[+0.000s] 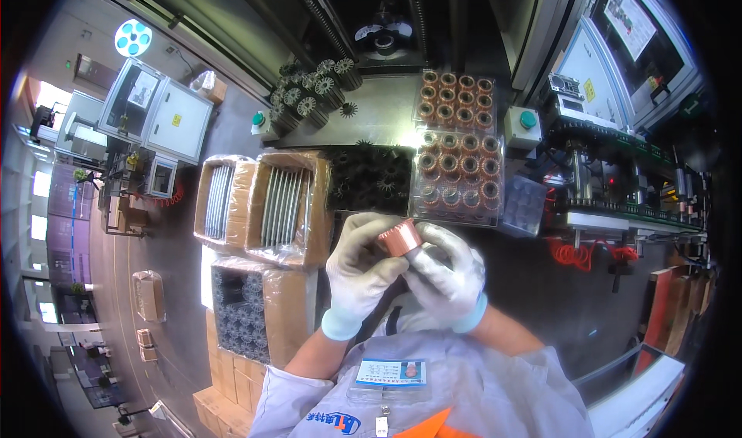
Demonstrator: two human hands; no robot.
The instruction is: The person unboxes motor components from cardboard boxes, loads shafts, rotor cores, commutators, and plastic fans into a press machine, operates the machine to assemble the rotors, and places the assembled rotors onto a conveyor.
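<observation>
A copper commutator (400, 239) with a toothed rim is held up in front of my chest, between both gloved hands. My left hand (360, 266) grips it from the left, thumb below and fingers along its far side. My right hand (450, 268) closes on its right end, and those fingers hide part of it. Beyond my hands are clear plastic trays (498, 177) holding rows of similar copper commutators (449, 164). Left of the trays, a black bin (337, 198) contains dark toothed pieces (386, 181).
Stacks of dark slotted cores (305, 98) stand on the metal worktop (379, 121), before a machine (384, 40). Left are cartons (318, 171) of metal shafts (282, 204) and a carton (286, 306) of dark cores. Green-button boxes (523, 129) flank the worktop; a conveyor (618, 220) runs at right.
</observation>
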